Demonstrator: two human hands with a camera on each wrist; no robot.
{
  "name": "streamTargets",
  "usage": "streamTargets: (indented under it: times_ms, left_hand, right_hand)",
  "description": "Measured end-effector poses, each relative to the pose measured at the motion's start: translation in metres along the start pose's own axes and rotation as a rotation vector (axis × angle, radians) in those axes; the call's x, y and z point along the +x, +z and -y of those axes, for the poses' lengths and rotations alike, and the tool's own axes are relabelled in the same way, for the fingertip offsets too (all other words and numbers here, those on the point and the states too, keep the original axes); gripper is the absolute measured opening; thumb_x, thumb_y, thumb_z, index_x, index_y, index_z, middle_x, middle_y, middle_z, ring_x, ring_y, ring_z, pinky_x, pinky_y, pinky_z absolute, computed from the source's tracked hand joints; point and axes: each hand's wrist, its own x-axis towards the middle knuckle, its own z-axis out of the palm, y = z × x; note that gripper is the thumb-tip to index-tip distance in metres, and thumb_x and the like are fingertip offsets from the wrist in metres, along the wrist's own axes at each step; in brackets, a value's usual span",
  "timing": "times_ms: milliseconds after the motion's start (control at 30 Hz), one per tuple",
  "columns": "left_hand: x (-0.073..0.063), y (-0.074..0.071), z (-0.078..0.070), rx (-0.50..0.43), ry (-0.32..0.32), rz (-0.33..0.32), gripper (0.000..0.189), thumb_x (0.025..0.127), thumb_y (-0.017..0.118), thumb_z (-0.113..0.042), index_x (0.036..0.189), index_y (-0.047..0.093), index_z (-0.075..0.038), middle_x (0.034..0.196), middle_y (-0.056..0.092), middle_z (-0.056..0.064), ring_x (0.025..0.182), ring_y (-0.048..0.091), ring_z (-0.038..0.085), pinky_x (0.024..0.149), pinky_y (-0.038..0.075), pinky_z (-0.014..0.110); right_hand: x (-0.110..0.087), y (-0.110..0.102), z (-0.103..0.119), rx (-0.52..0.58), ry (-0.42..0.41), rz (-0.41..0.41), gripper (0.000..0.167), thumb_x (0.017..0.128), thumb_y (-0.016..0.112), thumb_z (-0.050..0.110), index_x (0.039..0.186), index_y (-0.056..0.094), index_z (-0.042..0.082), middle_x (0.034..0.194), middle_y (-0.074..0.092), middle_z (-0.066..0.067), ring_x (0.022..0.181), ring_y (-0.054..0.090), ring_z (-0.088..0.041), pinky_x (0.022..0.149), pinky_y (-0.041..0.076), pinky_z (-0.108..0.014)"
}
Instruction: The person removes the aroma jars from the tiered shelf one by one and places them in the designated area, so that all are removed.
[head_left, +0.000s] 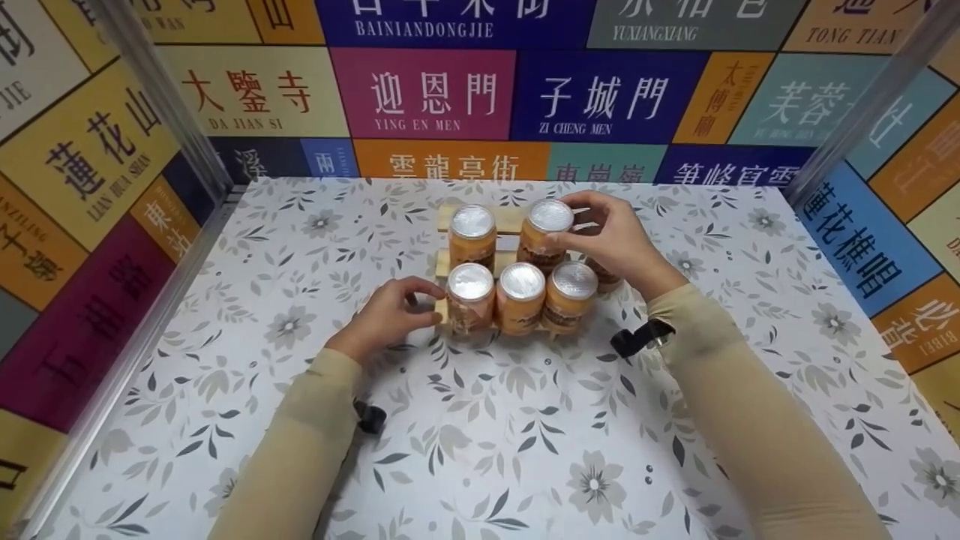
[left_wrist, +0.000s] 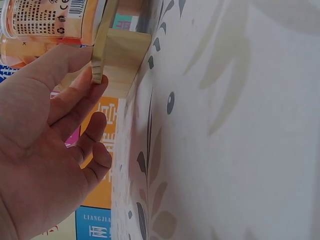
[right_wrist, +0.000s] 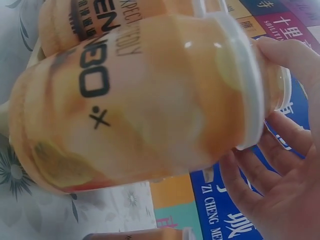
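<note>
A pale wooden rack (head_left: pixel 445 262) with slats carries several orange cans with silver lids. Three of them, a left can (head_left: pixel 470 304), a middle can (head_left: pixel 521 304) and a right can (head_left: pixel 570 300), form its front row. Behind stands a back-left can (head_left: pixel 474 244). My right hand (head_left: pixel 619 240) grips a back can (head_left: pixel 546 238) near its lid, thumb on the near side. In the right wrist view a nearer can (right_wrist: pixel 145 100) hides most of the held one. My left hand (head_left: pixel 394 311) pinches the rack's left end, a slat (left_wrist: pixel 100 45) between thumb and fingers.
A further can (head_left: pixel 606 277) shows partly under my right hand. White floral paper (head_left: pixel 480 442) covers the table. Colourful panels with writing (head_left: pixel 427 94) rise behind and at both sides, with clear edge strips (head_left: pixel 161 90) at the corners. Black straps (head_left: pixel 643 337) hang at the wrists.
</note>
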Motion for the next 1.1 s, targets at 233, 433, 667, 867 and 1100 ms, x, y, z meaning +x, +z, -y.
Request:
streamTargets:
  times_ms: [233, 433, 667, 867, 1100]
  left_hand:
    - [0.0, 0.0, 0.0, 0.009, -0.019, -0.007, 0.033, 0.087, 0.08, -0.017, 0.12, 0.072, -0.018, 0.123, 0.068, 0.002, 0.107, 0.057, 0.024, 0.088, 0.045, 0.037]
    - [-0.001, 0.001, -0.001, 0.001, -0.016, -0.004, 0.032, 0.089, 0.078, -0.017, 0.121, 0.072, -0.015, 0.126, 0.068, 0.002, 0.109, 0.056, 0.025, 0.09, 0.045, 0.038]
    - [-0.003, -0.008, -0.001, 0.016, -0.028, -0.001, 0.034, 0.09, 0.077, -0.016, 0.123, 0.071, -0.015, 0.128, 0.067, 0.003, 0.112, 0.056, 0.026, 0.092, 0.045, 0.039]
    - [-0.002, -0.009, -0.004, 0.013, -0.015, -0.002, 0.035, 0.089, 0.078, -0.017, 0.124, 0.07, -0.015, 0.128, 0.068, 0.004, 0.113, 0.058, 0.027, 0.094, 0.046, 0.04]
    - [0.001, 0.001, 0.0, 0.01, -0.006, 0.005, 0.033, 0.089, 0.078, -0.016, 0.121, 0.071, -0.015, 0.125, 0.069, 0.003, 0.11, 0.059, 0.025, 0.092, 0.047, 0.038]
  right_hand:
    - [-0.004, -0.007, 0.005, 0.052, -0.016, -0.039, 0.056, 0.08, 0.091, 0.029, 0.129, 0.067, 0.015, 0.122, 0.067, -0.005, 0.104, 0.068, -0.022, 0.083, 0.059, -0.029]
    - [-0.006, -0.016, 0.007, 0.062, -0.04, -0.078, 0.055, 0.082, 0.089, 0.03, 0.13, 0.066, 0.015, 0.122, 0.067, -0.004, 0.103, 0.068, -0.021, 0.085, 0.057, -0.027]
    - [-0.009, -0.027, 0.005, 0.07, -0.041, -0.125, 0.056, 0.084, 0.088, 0.028, 0.133, 0.065, 0.014, 0.126, 0.065, -0.006, 0.107, 0.066, -0.021, 0.089, 0.056, -0.026]
    - [-0.011, -0.042, -0.004, 0.073, -0.06, -0.193, 0.054, 0.083, 0.088, 0.028, 0.13, 0.066, 0.013, 0.125, 0.066, -0.002, 0.11, 0.066, -0.021, 0.094, 0.055, -0.027]
    - [-0.021, -0.065, -0.02, 0.077, -0.05, -0.252, 0.057, 0.082, 0.089, 0.03, 0.131, 0.065, 0.012, 0.125, 0.065, 0.0, 0.112, 0.064, -0.019, 0.091, 0.054, -0.024]
